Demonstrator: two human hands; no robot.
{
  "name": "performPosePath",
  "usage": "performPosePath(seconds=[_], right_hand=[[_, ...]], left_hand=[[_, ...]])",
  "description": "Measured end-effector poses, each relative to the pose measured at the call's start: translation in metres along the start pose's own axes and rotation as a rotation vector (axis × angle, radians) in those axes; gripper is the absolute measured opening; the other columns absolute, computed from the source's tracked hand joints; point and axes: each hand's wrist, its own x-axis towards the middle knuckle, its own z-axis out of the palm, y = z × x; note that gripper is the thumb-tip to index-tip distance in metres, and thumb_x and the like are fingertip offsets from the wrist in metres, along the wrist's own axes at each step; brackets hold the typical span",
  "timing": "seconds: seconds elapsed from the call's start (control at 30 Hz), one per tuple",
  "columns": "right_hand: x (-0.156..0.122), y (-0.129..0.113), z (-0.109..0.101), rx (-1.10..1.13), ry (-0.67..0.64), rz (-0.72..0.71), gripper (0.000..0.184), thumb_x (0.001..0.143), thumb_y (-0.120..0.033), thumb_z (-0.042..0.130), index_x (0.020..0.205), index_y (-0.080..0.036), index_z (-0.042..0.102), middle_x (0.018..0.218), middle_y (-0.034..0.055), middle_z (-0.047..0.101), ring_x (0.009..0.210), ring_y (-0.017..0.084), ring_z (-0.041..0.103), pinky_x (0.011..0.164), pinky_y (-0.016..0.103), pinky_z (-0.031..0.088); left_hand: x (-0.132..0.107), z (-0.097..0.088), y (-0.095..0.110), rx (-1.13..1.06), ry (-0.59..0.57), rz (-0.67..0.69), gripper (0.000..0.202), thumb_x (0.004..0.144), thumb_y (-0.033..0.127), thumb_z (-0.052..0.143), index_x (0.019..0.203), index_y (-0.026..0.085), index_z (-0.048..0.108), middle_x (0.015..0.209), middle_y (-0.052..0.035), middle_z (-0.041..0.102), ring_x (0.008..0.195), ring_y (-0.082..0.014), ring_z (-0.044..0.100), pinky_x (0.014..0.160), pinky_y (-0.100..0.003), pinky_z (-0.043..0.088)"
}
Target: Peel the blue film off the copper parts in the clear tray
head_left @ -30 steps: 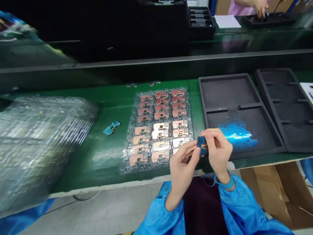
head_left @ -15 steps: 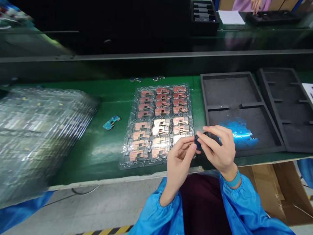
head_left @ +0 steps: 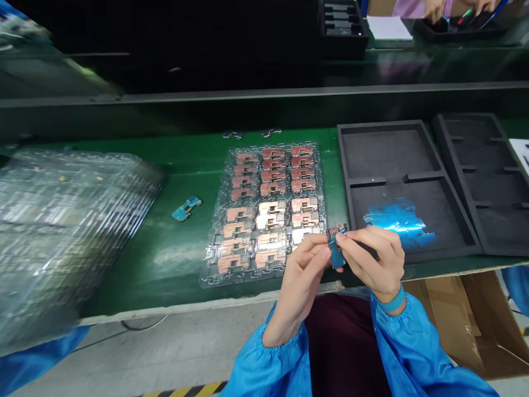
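Note:
Between my two hands is a small circuit board [head_left: 338, 255] with a blue face and a copper-coloured end. My left hand [head_left: 305, 270] pinches its left edge between thumb and fingers. On its other side the fingertips of my right hand [head_left: 378, 259] grip the board near its upper end. Just left of my hands lies a clear plastic tray [head_left: 215, 273] holding rows of copper-coloured boards. To their right, a heap of blue film pieces [head_left: 399, 223] rests in a black foam tray [head_left: 384, 149].
A blue board [head_left: 187, 209] lies alone on the green table [head_left: 165, 275], beside a tall stack of clear trays [head_left: 70, 220]. Two small parts [head_left: 271, 133] sit behind the filled tray. Another black tray [head_left: 487, 182] stands at right. Across the bench, a co-worker's hands [head_left: 433, 10] work over a black tray.
The board between my hands has turned, so its blue face and copper end now show. My right hand has shifted slightly down and right. The co-worker's second hand has come into view.

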Motion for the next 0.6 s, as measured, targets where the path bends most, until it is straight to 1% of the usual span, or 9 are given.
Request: performPosePath(seconds=[0.1, 0.17, 0.27, 0.33, 0.47, 0.6], right_hand=[[0.008, 0.001, 0.0, 0.009, -0.012, -0.031, 0.04, 0.101, -0.019, 0.076, 0.137, -0.035, 0.073, 0.107, 0.0012, 0.082, 0.101, 0.022, 0.077, 0.095, 0.035, 0.066], [0.011, 0.001, 0.001, 0.023, -0.017, -0.044, 0.033, 0.102, -0.017, 0.071, 0.131, -0.033, 0.074, 0.11, 0.0015, 0.082, 0.104, 0.022, 0.078, 0.095, 0.037, 0.067], [0.013, 0.0, 0.003, 0.084, -0.033, -0.067, 0.027, 0.102, -0.016, 0.069, 0.126, -0.026, 0.074, 0.117, 0.0055, 0.082, 0.113, 0.025, 0.078, 0.097, 0.04, 0.068], [0.011, 0.001, 0.002, 0.101, -0.045, -0.092, 0.022, 0.103, -0.016, 0.069, 0.123, -0.023, 0.074, 0.118, 0.0075, 0.083, 0.114, 0.025, 0.079, 0.097, 0.039, 0.068], [0.007, 0.001, -0.002, 0.052, -0.057, -0.169, 0.017, 0.102, -0.015, 0.071, 0.116, -0.025, 0.074, 0.115, 0.0042, 0.084, 0.112, 0.023, 0.08, 0.094, 0.037, 0.07], [0.004, 0.0, -0.005, 0.021, -0.093, -0.165, 0.021, 0.102, -0.013, 0.073, 0.116, -0.028, 0.074, 0.115, 0.0005, 0.084, 0.113, 0.022, 0.08, 0.095, 0.037, 0.07]], left_hand=[[0.002, -0.002, -0.001, -0.034, 0.015, -0.004, 0.032, 0.087, 0.044, 0.089, 0.097, 0.019, 0.071, 0.071, 0.0011, 0.07, 0.066, -0.0144, 0.064, 0.072, -0.029, 0.059], [0.003, -0.002, -0.002, -0.079, 0.046, 0.002, 0.032, 0.086, 0.041, 0.09, 0.101, 0.02, 0.071, 0.072, 0.0028, 0.068, 0.065, -0.0125, 0.061, 0.071, -0.027, 0.057], [0.004, -0.001, -0.003, -0.134, 0.083, -0.021, 0.039, 0.084, 0.039, 0.091, 0.112, 0.02, 0.072, 0.085, 0.0004, 0.073, 0.07, -0.0126, 0.063, 0.067, -0.025, 0.056], [0.005, 0.001, -0.003, -0.152, 0.086, -0.042, 0.039, 0.084, 0.04, 0.09, 0.113, 0.019, 0.074, 0.092, -0.0018, 0.075, 0.073, -0.013, 0.064, 0.066, -0.024, 0.055], [0.008, 0.003, -0.001, -0.18, 0.075, -0.06, 0.033, 0.084, 0.041, 0.09, 0.104, 0.018, 0.079, 0.092, -0.0033, 0.075, 0.072, -0.0124, 0.061, 0.062, -0.022, 0.052], [0.009, 0.003, 0.002, -0.177, 0.084, -0.058, 0.031, 0.085, 0.041, 0.089, 0.103, 0.017, 0.082, 0.094, -0.0049, 0.077, 0.075, -0.0131, 0.062, 0.064, -0.022, 0.052]])
